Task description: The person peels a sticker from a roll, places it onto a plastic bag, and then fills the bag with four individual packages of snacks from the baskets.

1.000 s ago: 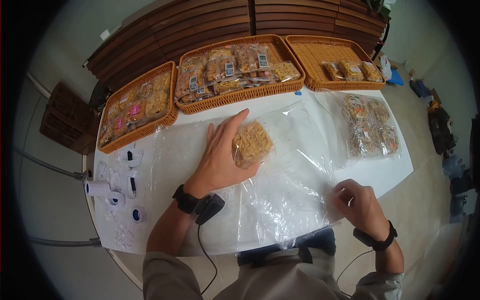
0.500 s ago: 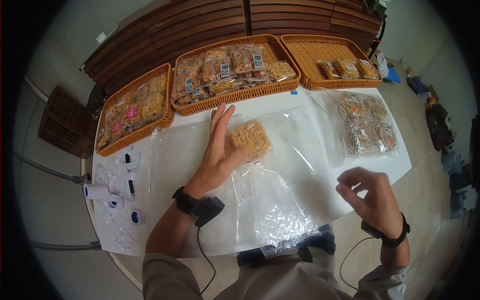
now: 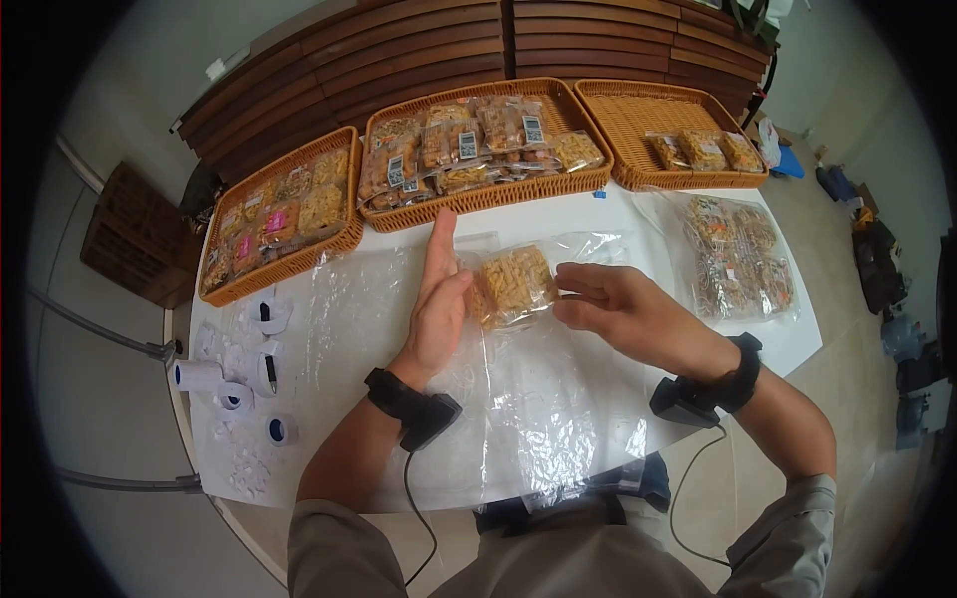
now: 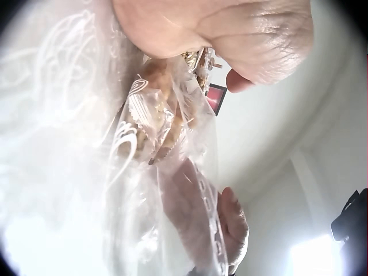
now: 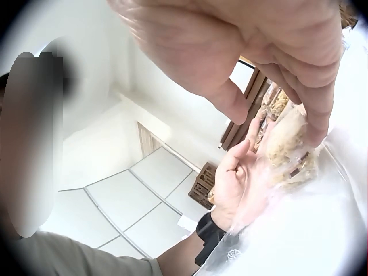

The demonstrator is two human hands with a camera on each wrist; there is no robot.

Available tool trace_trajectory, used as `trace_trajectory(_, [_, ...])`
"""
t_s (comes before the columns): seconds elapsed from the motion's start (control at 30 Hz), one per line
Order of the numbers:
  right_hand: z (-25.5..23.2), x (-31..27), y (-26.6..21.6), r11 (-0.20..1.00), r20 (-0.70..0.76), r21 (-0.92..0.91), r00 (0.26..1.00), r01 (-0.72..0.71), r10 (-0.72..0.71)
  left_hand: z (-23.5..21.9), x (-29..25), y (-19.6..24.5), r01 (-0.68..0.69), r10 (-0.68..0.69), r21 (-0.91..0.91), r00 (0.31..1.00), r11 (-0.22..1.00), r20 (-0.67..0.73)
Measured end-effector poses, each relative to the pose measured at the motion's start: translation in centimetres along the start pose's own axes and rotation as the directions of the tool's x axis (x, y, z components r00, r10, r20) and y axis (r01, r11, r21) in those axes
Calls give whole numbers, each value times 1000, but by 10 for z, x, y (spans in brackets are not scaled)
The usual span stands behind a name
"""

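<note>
A square pack of yellow fried-dough snack (image 3: 520, 283) lies inside a large clear plastic bag (image 3: 548, 409) spread over the white table. Along the pack's left side stands my left hand (image 3: 439, 309), its fingers straight and its thumb against the film. My right hand (image 3: 638, 317) reaches in from the right, fingers extended, with the tips right at the pack's right edge. Crinkled film over a snack pack (image 4: 158, 121) shows below the left palm in the left wrist view. In the right wrist view, fingertips of the right hand (image 5: 247, 52) meet the bagged snack (image 5: 290, 146).
Three wicker trays hold packed snacks along the back: left tray (image 3: 356, 224), middle tray (image 3: 543, 185) and right tray (image 3: 618, 115). A bag of several snack packs (image 3: 738, 254) lies on the right. Label rolls (image 3: 197, 376) and paper scraps sit at the left.
My right hand has left the bag's lower right side and come in to the pack's right edge. My left hand has straightened from round the pack to stand along its left side.
</note>
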State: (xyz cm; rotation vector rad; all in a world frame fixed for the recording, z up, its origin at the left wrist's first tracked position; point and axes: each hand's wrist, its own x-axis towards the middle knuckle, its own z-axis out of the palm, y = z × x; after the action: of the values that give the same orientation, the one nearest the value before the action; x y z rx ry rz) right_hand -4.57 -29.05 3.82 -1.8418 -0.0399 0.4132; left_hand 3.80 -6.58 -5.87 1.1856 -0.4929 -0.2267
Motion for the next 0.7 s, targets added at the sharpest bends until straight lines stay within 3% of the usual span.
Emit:
trace_trajectory(0.07, [2,2,-3,1000,14,-16,1000,23,-23,4,-2,4,36,-36,32,999,999,-3])
trace_trajectory(0.17, [0,4,-5,974,82,223,996,-44,26,9,-3,12,100,-100,21,995,995,1])
trace_trajectory(0.27, [3,7,4,966,53,260,999,-14,0,10,-4,17,125,-129,83,991,989,45])
trace_trajectory(0.37, [-1,9,19,997,37,-34,997,64,-62,2,-3,3,88,-99,114,990,990,96])
trace_trajectory(0.47, [-6,4,7,954,-37,-294,997,53,-66,0,-3,1,104,-112,94,990,990,86])
trace_trajectory(0.57, [-7,-1,-10,910,-190,-408,968,74,-164,0,-2,0,99,-105,121,993,988,46])
trace_trajectory(0.6, [-9,1,-8,835,-163,-511,931,203,-326,-4,-1,-1,72,-82,175,995,982,54])
trace_trajectory(0.67, [-15,8,3,600,-54,-682,788,419,-613,-5,-1,-2,37,-52,235,997,971,57])
trace_trajectory(0.7, [-19,11,9,542,52,-705,796,457,-603,-4,-2,-2,29,-43,241,998,970,50])
